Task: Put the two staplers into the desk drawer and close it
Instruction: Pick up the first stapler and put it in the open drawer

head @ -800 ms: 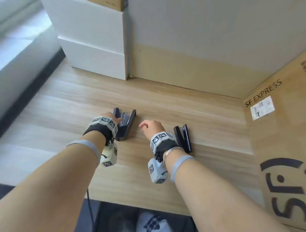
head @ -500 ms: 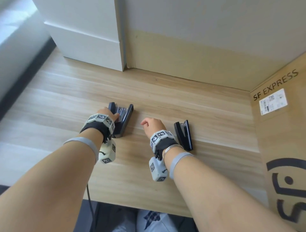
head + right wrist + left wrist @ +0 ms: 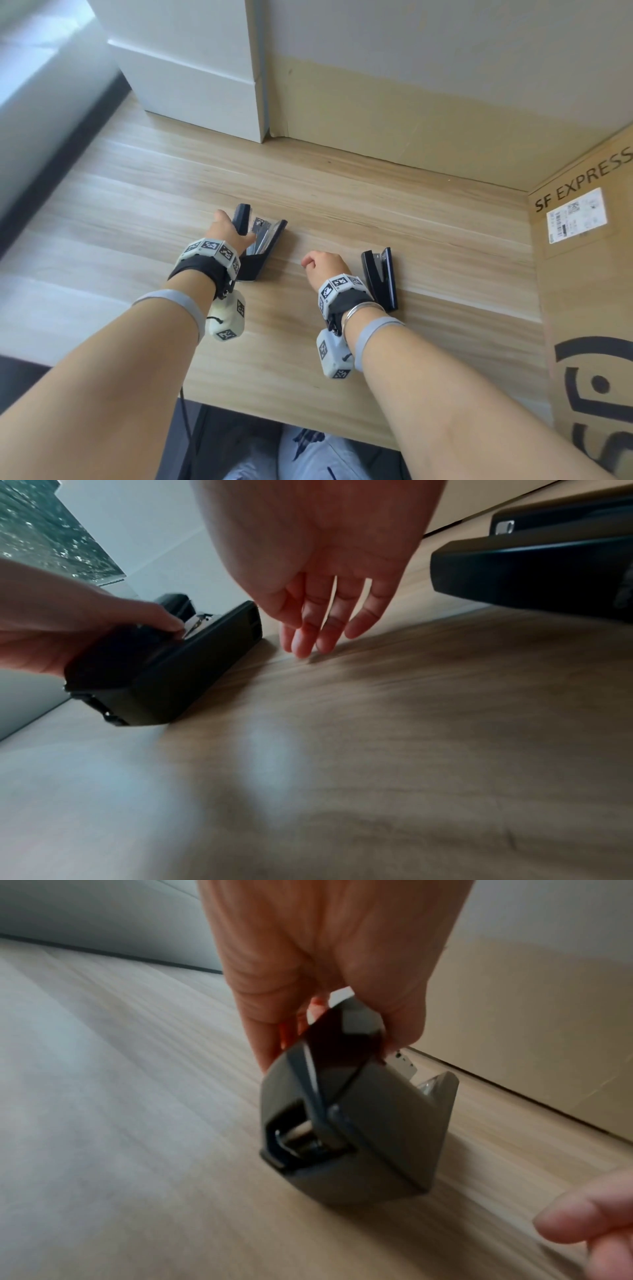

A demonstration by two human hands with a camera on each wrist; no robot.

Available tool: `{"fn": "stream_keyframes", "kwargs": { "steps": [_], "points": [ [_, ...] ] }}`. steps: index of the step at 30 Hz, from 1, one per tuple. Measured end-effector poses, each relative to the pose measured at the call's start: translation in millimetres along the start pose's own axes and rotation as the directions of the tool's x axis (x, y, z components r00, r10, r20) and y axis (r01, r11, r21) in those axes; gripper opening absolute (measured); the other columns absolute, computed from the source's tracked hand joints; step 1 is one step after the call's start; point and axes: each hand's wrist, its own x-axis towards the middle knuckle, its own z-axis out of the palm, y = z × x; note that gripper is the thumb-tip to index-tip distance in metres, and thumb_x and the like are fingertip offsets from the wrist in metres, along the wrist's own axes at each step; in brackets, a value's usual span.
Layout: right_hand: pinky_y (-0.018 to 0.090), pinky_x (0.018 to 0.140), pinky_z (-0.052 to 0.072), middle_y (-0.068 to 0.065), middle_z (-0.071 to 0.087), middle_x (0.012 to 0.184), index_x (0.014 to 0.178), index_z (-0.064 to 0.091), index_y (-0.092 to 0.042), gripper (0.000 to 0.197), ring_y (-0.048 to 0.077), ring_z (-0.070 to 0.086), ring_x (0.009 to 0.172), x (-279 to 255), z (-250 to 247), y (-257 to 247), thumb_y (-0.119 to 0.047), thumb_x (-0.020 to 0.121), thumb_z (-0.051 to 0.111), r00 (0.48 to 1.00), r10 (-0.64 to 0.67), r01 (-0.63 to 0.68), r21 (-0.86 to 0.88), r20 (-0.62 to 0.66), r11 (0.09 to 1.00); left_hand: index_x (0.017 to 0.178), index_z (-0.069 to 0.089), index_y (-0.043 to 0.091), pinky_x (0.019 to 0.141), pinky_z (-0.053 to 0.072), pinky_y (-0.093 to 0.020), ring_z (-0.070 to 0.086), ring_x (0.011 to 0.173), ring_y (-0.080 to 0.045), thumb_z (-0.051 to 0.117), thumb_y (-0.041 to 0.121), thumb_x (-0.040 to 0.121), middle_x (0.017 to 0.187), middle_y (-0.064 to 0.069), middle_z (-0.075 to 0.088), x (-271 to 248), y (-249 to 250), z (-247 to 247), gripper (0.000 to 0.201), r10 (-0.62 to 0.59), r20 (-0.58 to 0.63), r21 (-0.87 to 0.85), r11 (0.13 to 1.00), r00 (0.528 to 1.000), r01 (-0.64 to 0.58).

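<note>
Two dark staplers lie on the wooden desk (image 3: 376, 192). The left stapler (image 3: 265, 241) rests on its side with its arm swung open and the metal magazine showing. My left hand (image 3: 236, 228) pinches that top arm (image 3: 342, 1031) between thumb and fingers, while the stapler's body (image 3: 359, 1137) touches the desk. The right stapler (image 3: 380, 279) lies closed and untouched, just right of my right wrist. My right hand (image 3: 311, 262) hovers between the two staplers with relaxed fingers (image 3: 318, 626) pointing down at the wood, holding nothing. No drawer shows in any view.
A tall cardboard box (image 3: 589, 274) printed SF EXPRESS walls off the desk's right side. A white cabinet (image 3: 191, 68) stands at the back left, and a wall runs along the back. The desk's front edge (image 3: 274, 419) is near my elbows, with my legs below.
The head view has shifted a little. My left hand keeps its hold on the left stapler's arm. My right hand stays between the staplers, holding nothing.
</note>
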Motion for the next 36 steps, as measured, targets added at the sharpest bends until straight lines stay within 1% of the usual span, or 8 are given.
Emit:
{"fn": "stream_keyframes", "kwargs": {
  "steps": [3, 6, 12, 15, 19, 26, 32, 36],
  "points": [
    [0.024, 0.069, 0.043, 0.009, 0.069, 0.116, 0.108, 0.07, -0.023, 0.036, 0.031, 0.067, 0.097, -5, 3, -3, -0.009, 0.093, 0.039, 1.0, -0.014, 0.014, -0.016, 0.0, 1.0, 0.119, 0.046, -0.002, 0.077, 0.044, -0.037, 0.059, 0.098, -0.034, 0.069, 0.034, 0.078, 0.117, -0.022, 0.061, -6, 0, -2, 0.059, 0.101, 0.051, 0.082, 0.991, 0.994, -0.105],
    [0.024, 0.07, 0.043, 0.01, 0.069, 0.116, 0.108, 0.069, -0.024, 0.036, 0.032, 0.066, 0.096, -11, 8, -7, -0.01, 0.093, 0.039, 1.0, -0.013, 0.013, -0.035, -0.004, 0.999, 0.111, 0.054, 0.003, 0.073, 0.043, -0.032, 0.056, 0.085, -0.029, 0.071, 0.035, 0.074, 0.106, -0.017, 0.064, -13, 0, -2, 0.052, 0.105, 0.103, 0.12, 0.986, 0.989, -0.117],
    [0.027, 0.072, 0.047, 0.011, 0.068, 0.116, 0.108, 0.069, -0.023, 0.037, 0.033, 0.066, 0.096, -29, 23, -20, -0.007, 0.092, 0.039, 0.999, -0.037, 0.035, -0.096, -0.016, 0.995, 0.104, 0.053, 0.008, 0.073, 0.046, -0.032, 0.059, 0.083, -0.029, 0.07, 0.039, 0.073, 0.093, -0.01, 0.062, -29, -31, -14, 0.047, 0.153, 0.043, 0.095, 0.983, 0.987, -0.157],
    [0.031, 0.082, 0.05, 0.008, 0.067, 0.119, 0.111, 0.066, -0.02, 0.035, 0.031, 0.064, 0.104, -39, 37, -32, -0.007, 0.092, 0.04, 0.999, -0.048, 0.045, -0.135, -0.018, 0.99, 0.096, 0.047, 0.014, 0.072, 0.044, -0.031, 0.056, 0.081, -0.027, 0.071, 0.035, 0.072, 0.101, -0.011, 0.066, -41, -59, -31, 0.039, 0.168, 0.019, 0.085, 0.982, 0.986, -0.169],
    [0.036, 0.099, 0.046, 0.007, 0.057, 0.13, 0.119, 0.061, -0.019, 0.033, 0.031, 0.053, 0.12, -56, 72, -59, -0.012, 0.092, 0.044, 0.998, -0.06, 0.058, -0.196, -0.004, 0.979, 0.108, 0.053, 0.009, 0.074, 0.046, -0.03, 0.064, 0.095, -0.032, 0.072, 0.03, 0.072, 0.107, -0.014, 0.068, -64, -105, -57, 0.046, 0.166, -0.025, 0.083, 0.983, 0.986, -0.163],
    [0.039, 0.106, 0.034, 0.005, 0.046, 0.14, 0.13, 0.051, -0.023, 0.039, 0.028, 0.039, 0.131, -85, 127, -107, -0.013, 0.093, 0.046, 0.994, -0.112, 0.104, -0.31, -0.008, 0.945, 0.107, 0.053, 0.009, 0.083, 0.052, -0.038, 0.064, 0.095, -0.033, 0.073, 0.026, 0.07, 0.103, -0.014, 0.068, -110, -204, -106, 0.045, 0.086, -0.099, 0.027, 0.996, 0.991, -0.084],
    [0.037, 0.107, 0.032, 0.002, 0.044, 0.143, 0.131, 0.051, -0.022, 0.042, 0.027, 0.039, 0.13, -93, 176, -126, -0.01, 0.091, 0.046, 0.983, -0.163, 0.132, -0.303, -0.08, 0.944, 0.097, 0.05, 0.012, 0.075, 0.044, -0.032, 0.054, 0.082, -0.028, 0.07, 0.021, 0.069, 0.09, -0.008, 0.059, -143, -296, -119, 0.036, -0.023, -0.105, -0.016, 1.0, 0.994, 0.022],
    [0.041, 0.115, 0.021, -0.001, 0.028, 0.156, 0.14, 0.042, -0.028, 0.049, 0.025, 0.022, 0.145, -90, 201, -125, -0.016, 0.093, 0.048, 0.963, -0.19, 0.12, -0.327, -0.191, 0.937, 0.102, 0.052, 0.012, 0.075, 0.045, -0.031, 0.056, 0.082, -0.027, 0.069, 0.021, 0.069, 0.089, -0.005, 0.06, -155, -358, -110, 0.038, -0.122, -0.104, -0.07, 0.991, 0.987, 0.115]
  ]
}}
